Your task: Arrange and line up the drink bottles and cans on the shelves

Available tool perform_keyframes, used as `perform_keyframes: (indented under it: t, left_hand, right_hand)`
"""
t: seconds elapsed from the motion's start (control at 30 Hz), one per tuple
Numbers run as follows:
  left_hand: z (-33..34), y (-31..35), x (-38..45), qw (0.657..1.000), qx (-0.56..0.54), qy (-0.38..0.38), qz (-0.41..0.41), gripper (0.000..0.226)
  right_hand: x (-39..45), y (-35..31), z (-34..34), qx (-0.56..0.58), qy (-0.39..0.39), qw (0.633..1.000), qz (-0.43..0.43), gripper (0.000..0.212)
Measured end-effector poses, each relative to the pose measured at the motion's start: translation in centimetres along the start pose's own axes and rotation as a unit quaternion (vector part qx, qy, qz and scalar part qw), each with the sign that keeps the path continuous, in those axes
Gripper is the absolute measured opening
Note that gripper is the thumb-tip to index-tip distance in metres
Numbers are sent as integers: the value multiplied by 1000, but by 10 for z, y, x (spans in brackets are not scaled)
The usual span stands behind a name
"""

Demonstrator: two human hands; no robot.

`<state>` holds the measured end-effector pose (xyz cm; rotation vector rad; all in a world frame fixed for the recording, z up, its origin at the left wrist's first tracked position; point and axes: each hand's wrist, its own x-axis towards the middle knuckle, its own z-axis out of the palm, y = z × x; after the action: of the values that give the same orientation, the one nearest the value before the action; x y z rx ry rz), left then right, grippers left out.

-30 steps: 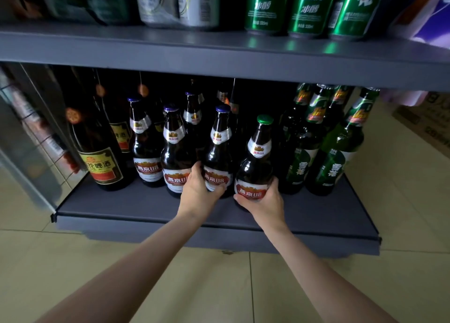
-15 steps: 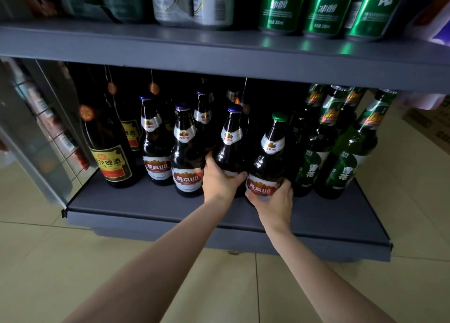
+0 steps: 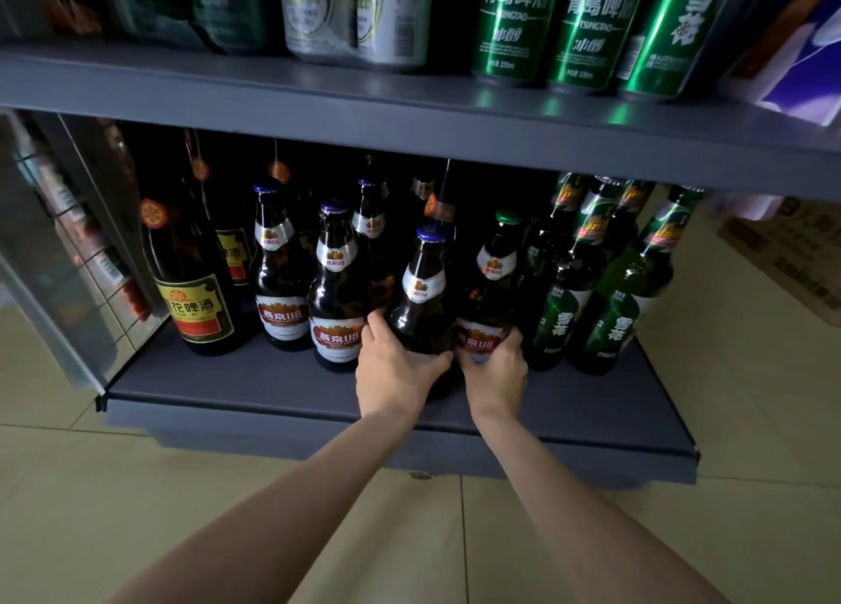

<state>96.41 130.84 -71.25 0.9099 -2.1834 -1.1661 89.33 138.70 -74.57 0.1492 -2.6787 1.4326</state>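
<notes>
My left hand [image 3: 393, 367] and right hand [image 3: 496, 371] each wrap fingers round a brown bottle; I should slide them level, labels facing out.

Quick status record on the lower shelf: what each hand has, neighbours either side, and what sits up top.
left hand: grips the base of the blue-capped brown bottle
right hand: grips the base of the green-capped brown bottle
held bottles: upright, side by side on the lower shelf
to their left: more brown bottles, then a yellow-labelled bottle
to their right: green bottles
upper shelf: green cans and silver cans
</notes>
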Motion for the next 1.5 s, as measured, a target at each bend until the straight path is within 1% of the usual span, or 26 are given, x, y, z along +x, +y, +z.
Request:
perform_keyframes:
  t: [0.27, 0.57, 0.67, 0.73, 0.8, 0.87, 0.93, 1.0, 1.07, 1.1, 1.17, 1.23, 1.33, 1.43, 1.5]
  left_hand:
    - [-25, -16, -17, 1000, 1, 0, 9, 79]
    - [-27, -20, -17, 1000, 2, 2, 14, 78]
    - [-28, -22, -16, 1000, 3, 2, 22, 78]
    - [-29, -23, -13, 1000, 5, 4, 23, 77]
    - [-29, -23, -11, 1000, 4, 5, 17, 78]
    - [-30, -23, -10, 1000, 3, 5, 19, 79]
    - [-31, -23, -10, 1000, 0, 5, 24, 79]
    - [-32, -23, -9, 1000, -1, 2, 26, 79]
    - [-33, -25, -8, 1000, -1, -2, 25, 79]
    - [-35, -26, -8, 1000, -2, -6, 24, 79]
    - [-40, -27, -9, 1000, -10, -15, 16, 78]
    - [-45, -30, -9, 1000, -12, -24, 10, 77]
    - [-53, -35, -8, 999, -17, -33, 10, 73]
    - [-60, -37, -6, 999, -19, -42, 22, 68]
    - [-63, -38, -5, 998, -18, -44, 28, 69]
  right_hand:
    - [14, -5, 7, -13, -5, 1000, 16, 75]
    - [32, -14, 10, -44, -29, 998, 47, 77]
    - [34, -15, 4, -51, -49, 996, 60, 66]
    - [35, -15, -5, -53, -60, 995, 57, 51]
    - [30, -13, -15, -78, -58, 994, 39, 36]
    - [18, -12, -22, -85, -56, 995, -4, 26]
    - [7, -20, -27, -76, -52, 993, -77, 23]
    - [6, -43, -32, -27, -45, 989, -139, 27]
    - [15, -71, -33, 23, -57, 981, -186, 50]
    - [21, -83, -31, 19, -71, 977, -199, 63]
    - [37, -103, -23, -5, -102, 975, -195, 80]
    - [53, -114, -12, -22, -135, 976, -171, 91]
    - [64, -119, -1, -22, -159, 977, -140, 101]
    - [62, -119, 5, -5, -139, 981, -134, 100]
    - [59, -122, 5, -21, -129, 981, -144, 96]
